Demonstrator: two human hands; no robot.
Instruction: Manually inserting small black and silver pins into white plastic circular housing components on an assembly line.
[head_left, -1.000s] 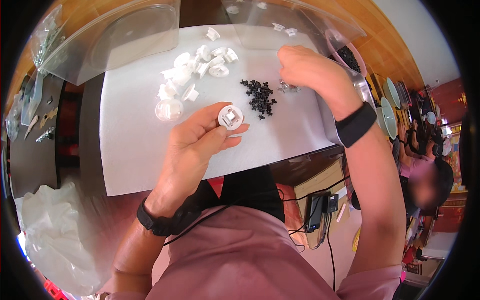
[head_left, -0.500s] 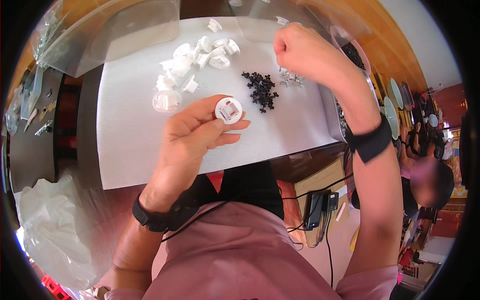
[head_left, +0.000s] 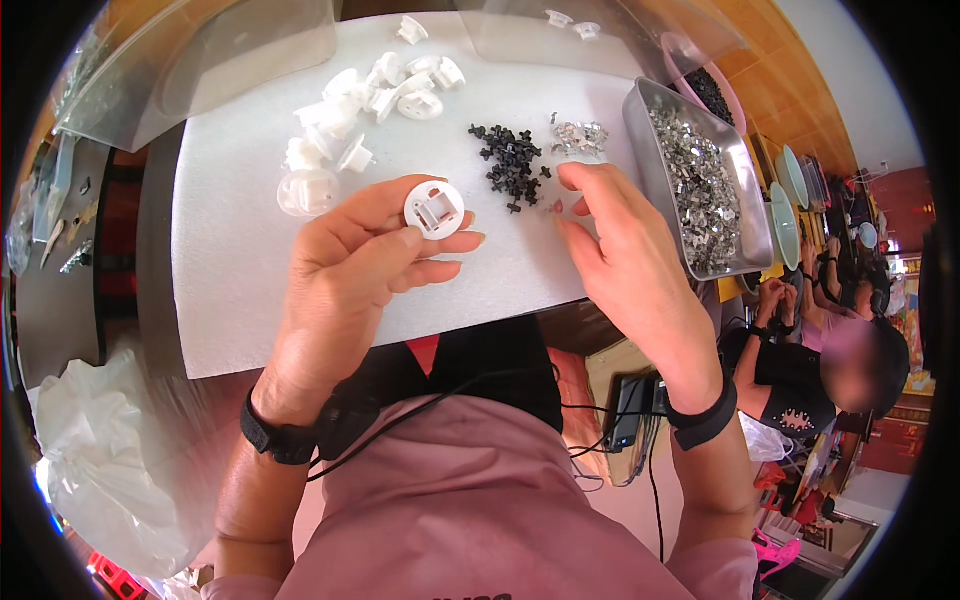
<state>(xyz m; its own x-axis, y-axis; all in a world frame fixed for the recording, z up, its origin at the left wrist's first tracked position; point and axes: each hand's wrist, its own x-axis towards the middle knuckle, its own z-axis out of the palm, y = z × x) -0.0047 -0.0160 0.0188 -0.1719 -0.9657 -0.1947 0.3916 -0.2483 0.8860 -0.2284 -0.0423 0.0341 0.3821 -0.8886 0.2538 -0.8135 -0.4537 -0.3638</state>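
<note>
Left hand point(head_left: 350, 260) grips white disc point(head_left: 434, 210), socket up, over mat's point(head_left: 480, 285) near side | right hand point(head_left: 630, 240), thumb and index parted, hovers beside black parts point(head_left: 512, 165), near of clips point(head_left: 580, 138); any hold cannot be told | step: apparently piecework on disc | next move likely calls for careful alignment with socket

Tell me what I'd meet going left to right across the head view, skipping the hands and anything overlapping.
White plastic bag, pile of loose white parts, cluster of black parts, small heap of shiny metal pieces, metal tray, pale green bowls.
</note>
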